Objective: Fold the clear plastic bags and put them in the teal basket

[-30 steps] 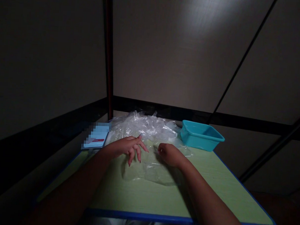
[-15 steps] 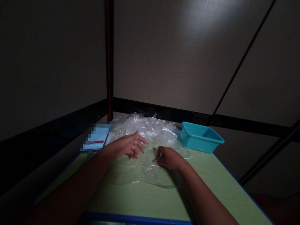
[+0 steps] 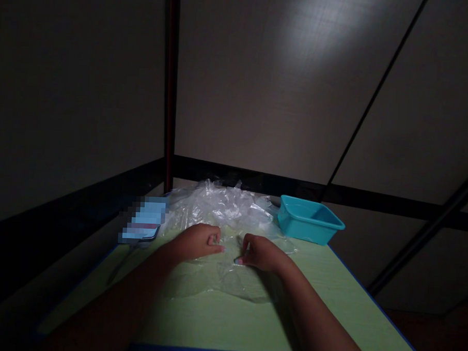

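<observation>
A thin, clear plastic bag [image 3: 229, 284] lies spread flat on the pale green table, its see-through edges hard to follow. Over its middle, my left hand [image 3: 200, 242] has curled fingers with the thumb drawn toward them, pinching at the film. Just to the right, my right hand [image 3: 263, 253] is closed in a pinch on the same bag, thumb low and fingers bent. The fingertips of the two hands are a short gap apart. Behind them rises a crumpled heap of clear plastic bags [image 3: 225, 203].
A turquoise plastic basket [image 3: 307, 225] stands at the table's back right. At the back left lies a phone-like device [image 3: 146, 221] with a lit, blurred screen. The green table [image 3: 352, 310] has a blue edge. Dark panelled walls [image 3: 252, 109] close in behind and at left.
My left hand has gone from spread fingers to curled ones, lowering toward the flat bag. My right hand keeps its pinch nearly in place. The view has shifted slightly.
</observation>
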`<state>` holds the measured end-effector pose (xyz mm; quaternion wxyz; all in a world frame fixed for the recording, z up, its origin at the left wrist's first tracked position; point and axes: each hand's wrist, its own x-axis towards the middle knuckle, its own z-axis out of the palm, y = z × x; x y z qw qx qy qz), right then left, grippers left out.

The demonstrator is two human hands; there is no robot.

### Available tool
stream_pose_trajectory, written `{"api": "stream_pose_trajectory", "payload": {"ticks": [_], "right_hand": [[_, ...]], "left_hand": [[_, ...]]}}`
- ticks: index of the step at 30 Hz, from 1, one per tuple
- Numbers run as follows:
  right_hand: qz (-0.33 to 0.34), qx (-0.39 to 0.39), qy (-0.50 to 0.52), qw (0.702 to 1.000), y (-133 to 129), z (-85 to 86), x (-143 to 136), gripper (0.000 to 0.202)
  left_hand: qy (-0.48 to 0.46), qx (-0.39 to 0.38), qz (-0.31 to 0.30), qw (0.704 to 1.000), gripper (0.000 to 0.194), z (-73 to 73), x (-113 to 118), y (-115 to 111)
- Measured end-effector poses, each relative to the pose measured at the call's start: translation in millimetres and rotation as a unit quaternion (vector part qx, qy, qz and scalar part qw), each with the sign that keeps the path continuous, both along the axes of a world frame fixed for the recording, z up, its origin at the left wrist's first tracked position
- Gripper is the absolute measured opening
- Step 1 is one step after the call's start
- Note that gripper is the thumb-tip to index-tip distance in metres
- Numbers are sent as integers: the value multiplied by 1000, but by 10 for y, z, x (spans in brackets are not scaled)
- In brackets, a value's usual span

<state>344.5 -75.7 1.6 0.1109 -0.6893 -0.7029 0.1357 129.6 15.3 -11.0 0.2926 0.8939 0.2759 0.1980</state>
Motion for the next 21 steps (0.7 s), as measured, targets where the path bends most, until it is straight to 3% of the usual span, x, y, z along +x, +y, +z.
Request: {"api": "stream_pose_trajectory", "payload": {"ticks": [7,15,21], "right_hand": [[5,-4,-7,1000,1,2,1,39],[3,2,-7,1000,-17,29,-16,31],[7,-3,-20,1000,3,8,-4,40]], "left_hand": [[66,75,-2,995,42,-74,10,-10],[87,118,40,988,37,-91,10,5],[117,125,45,984,38,-104,16,30]]}}
